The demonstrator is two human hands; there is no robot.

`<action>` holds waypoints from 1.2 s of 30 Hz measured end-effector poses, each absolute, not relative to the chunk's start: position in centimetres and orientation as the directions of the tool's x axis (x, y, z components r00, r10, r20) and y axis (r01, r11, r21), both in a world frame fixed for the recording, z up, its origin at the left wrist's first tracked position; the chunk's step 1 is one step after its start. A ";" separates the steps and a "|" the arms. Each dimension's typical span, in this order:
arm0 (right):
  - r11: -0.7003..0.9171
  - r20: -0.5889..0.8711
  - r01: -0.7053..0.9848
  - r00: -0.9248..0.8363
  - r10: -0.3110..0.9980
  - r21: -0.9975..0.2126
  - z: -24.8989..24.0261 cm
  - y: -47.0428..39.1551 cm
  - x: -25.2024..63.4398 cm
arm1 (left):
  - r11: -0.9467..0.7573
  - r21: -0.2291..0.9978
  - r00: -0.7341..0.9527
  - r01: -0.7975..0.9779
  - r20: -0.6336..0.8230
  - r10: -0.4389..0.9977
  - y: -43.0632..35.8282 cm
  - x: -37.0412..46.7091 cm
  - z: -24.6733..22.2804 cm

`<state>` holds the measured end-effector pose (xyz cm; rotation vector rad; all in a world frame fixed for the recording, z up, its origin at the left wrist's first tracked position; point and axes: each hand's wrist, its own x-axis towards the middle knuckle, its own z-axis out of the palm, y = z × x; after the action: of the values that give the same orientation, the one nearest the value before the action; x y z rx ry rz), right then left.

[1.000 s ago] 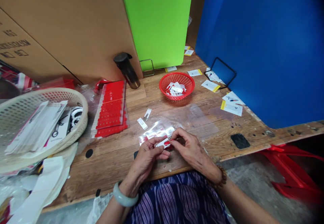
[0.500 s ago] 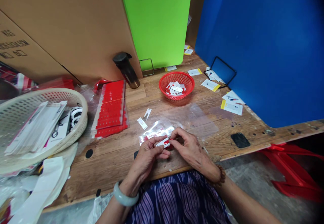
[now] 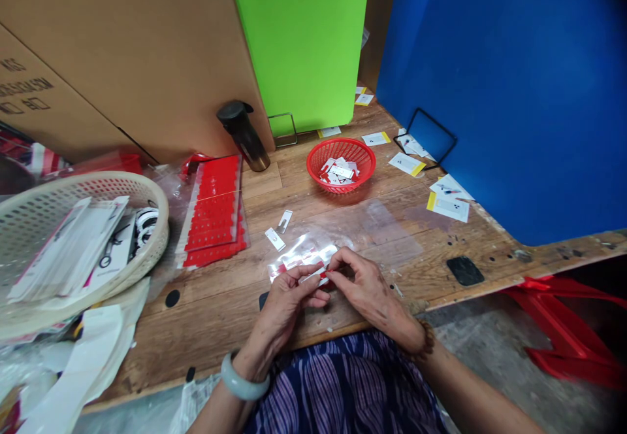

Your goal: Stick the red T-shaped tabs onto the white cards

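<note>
Between both hands, over the table's front edge, is a small white card (image 3: 313,277) with a red piece on it. My left hand (image 3: 289,300) pinches the card between thumb and fingers, partly covering it. My right hand (image 3: 365,290) has thumb and forefinger closed at the card's right end, on a small red bit (image 3: 327,274). Just beyond the hands lies a clear plastic sheet (image 3: 362,231) with red pieces at its near left. Two loose white cards (image 3: 275,239) lie left of the sheet. Several more white cards sit in a red basket (image 3: 313,166) farther back.
At left stands a cream basket (image 3: 161,205) of printed cards and black-and-white rings. Red perforated sheets (image 3: 215,212) lie beside it. A dark tumbler (image 3: 245,136) stands near the cardboard. Green (image 3: 304,42) and blue (image 3: 509,94) boards rise behind, with yellow-edged cards (image 3: 448,207) along the blue one.
The small card has tilted in my fingers, so less of its white face shows. Both hands have stayed nearly in place.
</note>
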<state>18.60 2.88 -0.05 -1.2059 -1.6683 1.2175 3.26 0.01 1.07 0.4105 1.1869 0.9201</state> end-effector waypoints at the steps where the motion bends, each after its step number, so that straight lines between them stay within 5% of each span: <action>1: 0.107 0.026 0.263 -0.294 0.955 -0.959 -0.1 2.9 18.6 | 0.581 0.717 0.074 -0.385 -0.604 0.794 0.0 3.3 0.8; 13: 0.122 0.035 0.358 -0.240 0.970 -0.926 -0.1 1.6 18.1 | 0.440 0.867 -0.086 -0.234 -0.469 0.879 -0.3 3.3 -1.1; 22: 0.051 -0.055 0.375 -0.265 0.963 -0.925 0.1 2.2 18.2 | 0.523 0.800 -0.034 -0.294 -0.556 0.831 -0.4 2.9 -0.5; 36: 0.209 0.022 0.563 -0.320 0.947 -0.800 0.4 2.0 17.9 | 0.549 0.782 -0.057 -0.294 -0.588 0.807 -0.5 2.9 -0.6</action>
<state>17.90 1.99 0.40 -1.3955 -1.9675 0.9640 2.92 -0.49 -0.57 0.4917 1.3430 0.9590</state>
